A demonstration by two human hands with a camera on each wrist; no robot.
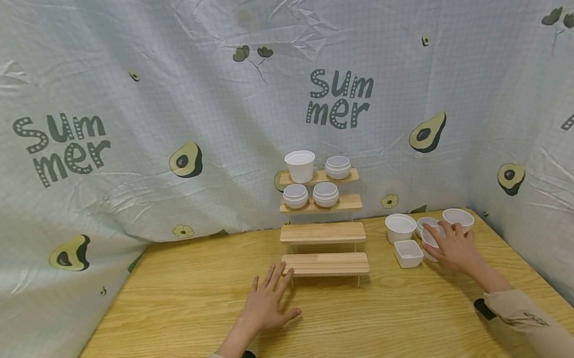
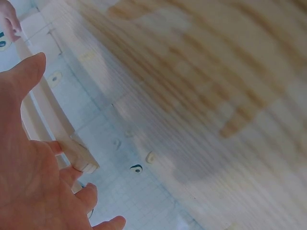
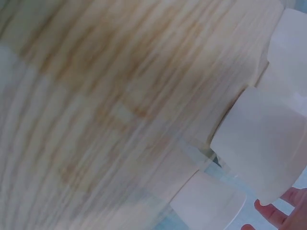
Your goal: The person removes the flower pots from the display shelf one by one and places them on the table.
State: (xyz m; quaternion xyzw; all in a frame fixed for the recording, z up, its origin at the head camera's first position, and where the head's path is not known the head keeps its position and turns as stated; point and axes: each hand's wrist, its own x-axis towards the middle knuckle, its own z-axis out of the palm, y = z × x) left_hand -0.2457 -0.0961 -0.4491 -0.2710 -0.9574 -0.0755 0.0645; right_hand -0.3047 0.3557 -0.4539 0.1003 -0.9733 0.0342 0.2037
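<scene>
On a yellow wood-grain table (image 1: 333, 336), the person's left hand (image 1: 270, 304) lies nearest, palm down, fingers spread wide and holding nothing, its fingertips at the left end of a pale wooden stand's lowest board (image 1: 325, 263). Farther right, the right hand (image 1: 458, 248) reaches over a white bowl (image 1: 433, 238), thumb and fingers apart at its rim; whether they grip it cannot be told.

The bowl stands at the table's right side, right of the stand. It is upright, mouth facing up, and being round has no long axis across its opening. It looks plain, smooth and slightly glossy.

A square white dish (image 1: 408, 255) sits just left of it. Behind are a deeper round tub (image 1: 401, 228), a partly hidden bowl and, at right, a wide-mouthed cup (image 1: 458, 218).

The stand's four boards run lengthwise left to right, rising in steps away from the person. The third board (image 1: 348, 202) bears two round bowls; the top board, a tall tub (image 1: 301, 169) and one bowl. Beyond hangs a pale avocado-print cloth (image 1: 239, 108).
</scene>
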